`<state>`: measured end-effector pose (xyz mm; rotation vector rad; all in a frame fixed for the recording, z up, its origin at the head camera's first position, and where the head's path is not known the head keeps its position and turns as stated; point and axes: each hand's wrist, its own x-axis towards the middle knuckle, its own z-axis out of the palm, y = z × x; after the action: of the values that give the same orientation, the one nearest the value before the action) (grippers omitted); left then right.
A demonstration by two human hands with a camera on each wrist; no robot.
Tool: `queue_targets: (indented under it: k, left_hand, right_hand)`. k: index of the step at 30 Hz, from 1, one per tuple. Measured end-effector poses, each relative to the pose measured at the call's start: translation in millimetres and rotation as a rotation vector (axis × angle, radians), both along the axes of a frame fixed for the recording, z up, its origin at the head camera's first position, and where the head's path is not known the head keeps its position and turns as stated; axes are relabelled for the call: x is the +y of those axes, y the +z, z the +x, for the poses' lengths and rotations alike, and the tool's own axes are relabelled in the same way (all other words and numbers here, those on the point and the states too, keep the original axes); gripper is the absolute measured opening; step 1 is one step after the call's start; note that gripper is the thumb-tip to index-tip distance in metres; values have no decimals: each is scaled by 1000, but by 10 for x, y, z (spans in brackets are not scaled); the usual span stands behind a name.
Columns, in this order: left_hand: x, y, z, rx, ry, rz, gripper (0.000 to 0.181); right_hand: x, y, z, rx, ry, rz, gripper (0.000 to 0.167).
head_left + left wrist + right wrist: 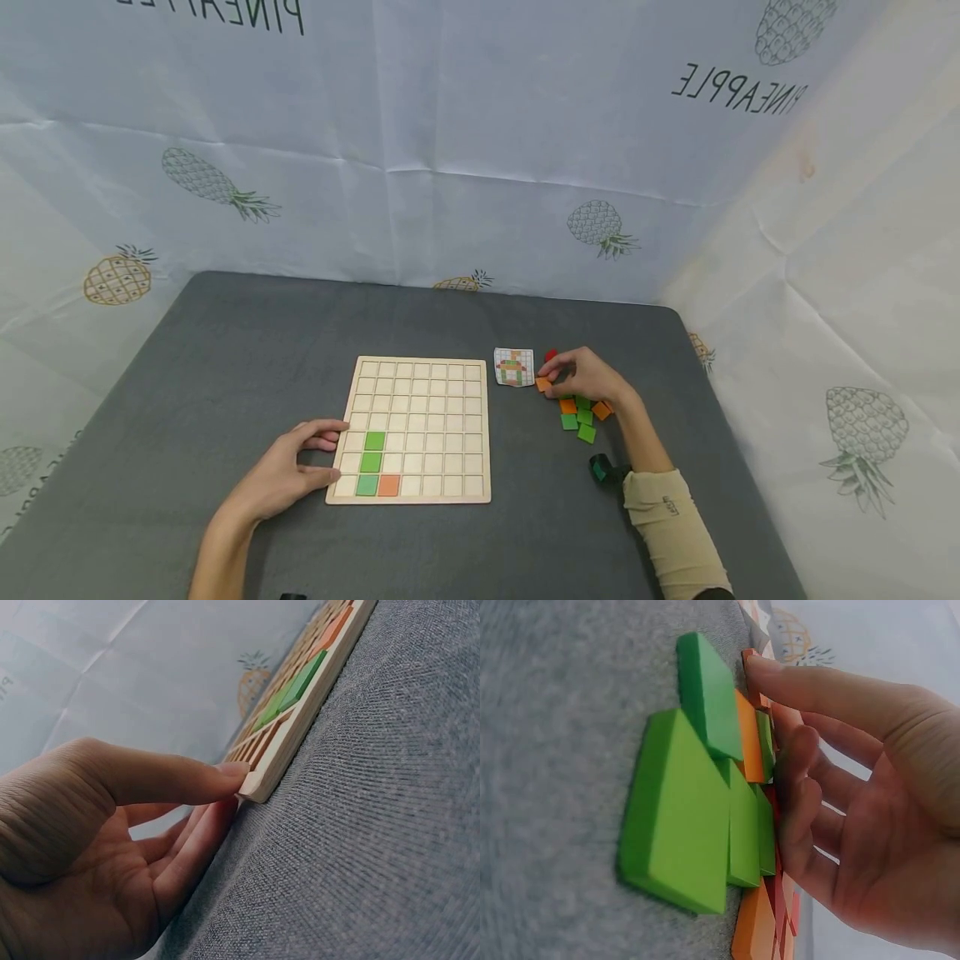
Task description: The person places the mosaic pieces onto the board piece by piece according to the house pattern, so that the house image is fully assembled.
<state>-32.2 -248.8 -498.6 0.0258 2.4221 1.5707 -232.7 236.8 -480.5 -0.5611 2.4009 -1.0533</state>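
Observation:
A wooden grid board (pixel 422 407) lies flat on the table. In its lower left squares sit several green tiles (pixel 371 462) and an orange tile (pixel 388 485). My left hand (pixel 281 467) rests against the board's left edge, thumb by the near corner; in the left wrist view the thumb lies on the rim (pixel 259 784). At the right, my right hand (pixel 588 377) pinches an orange tile (pixel 543 384) between thumb and fingers, low by the table. The right wrist view shows that tile only partly, behind the thumb.
Loose green tiles (pixel 585 417), orange tiles (pixel 602 410) and a red piece (pixel 551 355) lie around the right hand. A small pattern card (pixel 513 367) lies between board and tiles. A dark object (pixel 602 469) is by the right wrist. Pineapple-printed cloth (pixel 450 167) hangs behind the table.

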Motion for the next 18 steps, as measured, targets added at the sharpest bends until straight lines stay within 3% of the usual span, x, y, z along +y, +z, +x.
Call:
queue_targets:
  k: [7, 18]
  left_hand:
    - [3, -5, -5, -5, -5, 13, 67]
    - [-2, -12, 4, 22, 1, 22, 65]
  right_hand:
    - [6, 2, -2, 0, -13, 33, 29]
    - [21, -34, 24, 76, 10, 65, 25]
